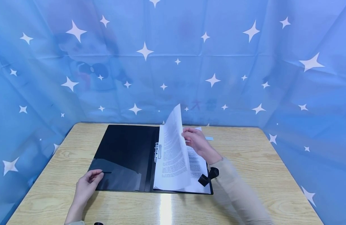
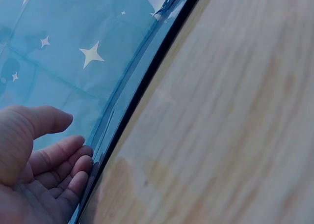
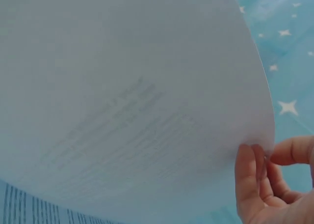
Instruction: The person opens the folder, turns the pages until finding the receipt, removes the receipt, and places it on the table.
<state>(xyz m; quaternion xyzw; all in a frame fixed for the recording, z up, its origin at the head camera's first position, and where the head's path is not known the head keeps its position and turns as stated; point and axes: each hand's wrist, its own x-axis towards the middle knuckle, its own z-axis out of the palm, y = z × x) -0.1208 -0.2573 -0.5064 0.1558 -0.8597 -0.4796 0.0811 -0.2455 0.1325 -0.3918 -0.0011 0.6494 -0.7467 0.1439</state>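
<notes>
A black ring-clip folder (image 1: 125, 142) lies spread flat on the table, with a metal clip (image 1: 156, 153) near its spine. Printed pages (image 1: 196, 164) rest on its right side. My right hand (image 1: 200, 143) pinches the right edge of one lifted sheet of paper (image 1: 174, 153), thumb on one side and fingers on the other. That sheet (image 3: 127, 106) stands bowed up from the stack and fills most of the right wrist view. At the folder's lower left edge is my left hand (image 1: 87, 185), its fingers (image 2: 61, 155) loosely bent, thumb apart, holding nothing.
The light wooden table (image 1: 237, 147) extends around the folder. A pale blue tab (image 1: 209, 138) sticks out beyond the pages at upper right. Behind and at both sides hangs a blue curtain (image 1: 173, 72) with white stars. A clear pocket (image 1: 119, 176) covers the folder's lower left.
</notes>
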